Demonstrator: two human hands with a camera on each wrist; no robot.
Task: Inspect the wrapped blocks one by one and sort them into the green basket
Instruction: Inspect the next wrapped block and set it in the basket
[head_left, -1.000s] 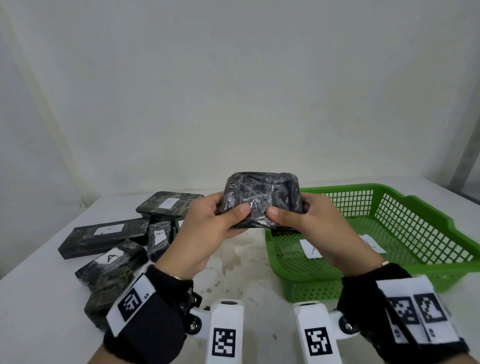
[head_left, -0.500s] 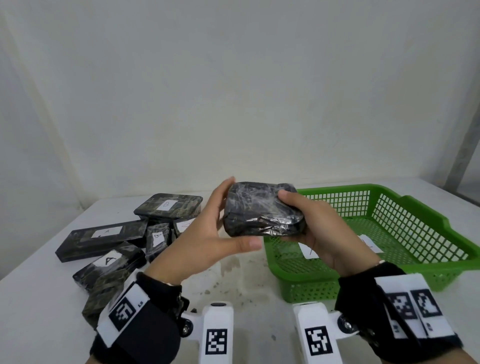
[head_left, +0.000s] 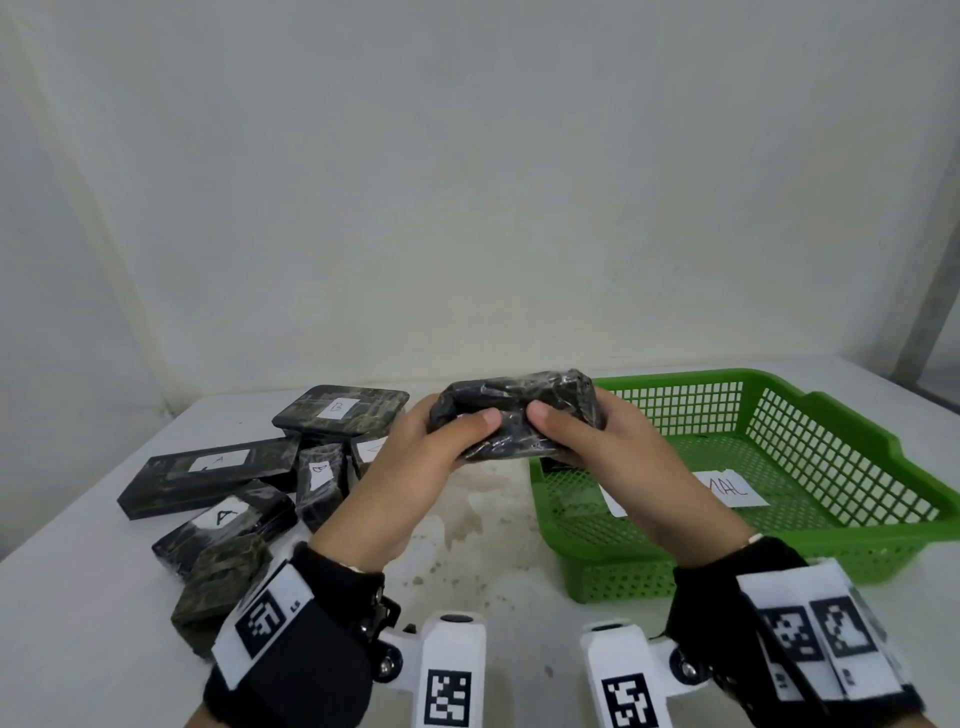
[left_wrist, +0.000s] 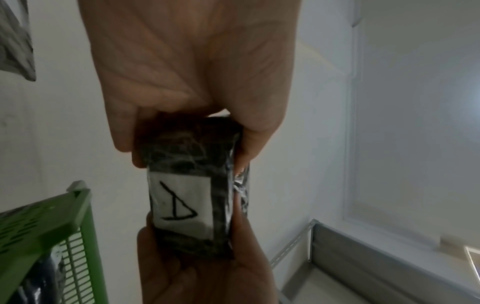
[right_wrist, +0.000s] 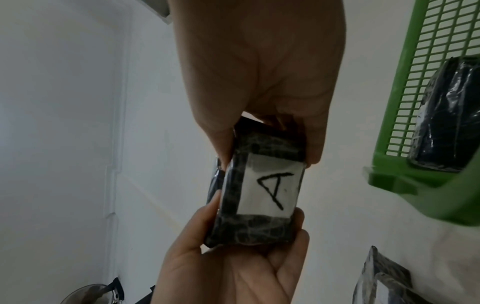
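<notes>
Gripping from both ends, the left hand (head_left: 415, 462) and right hand (head_left: 618, 457) hold a black wrapped block (head_left: 514, 421) above the table (head_left: 493, 545), beside the green basket (head_left: 831, 452). Its white label (right_wrist: 270, 189), marked A, is turned downward. Another wrapped block (right_wrist: 449, 127) lies inside the basket.

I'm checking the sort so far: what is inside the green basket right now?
The green basket holds white paper labels on its floor and one dark wrapped block near a corner. The hands cover part of the floor in the head view.
</notes>
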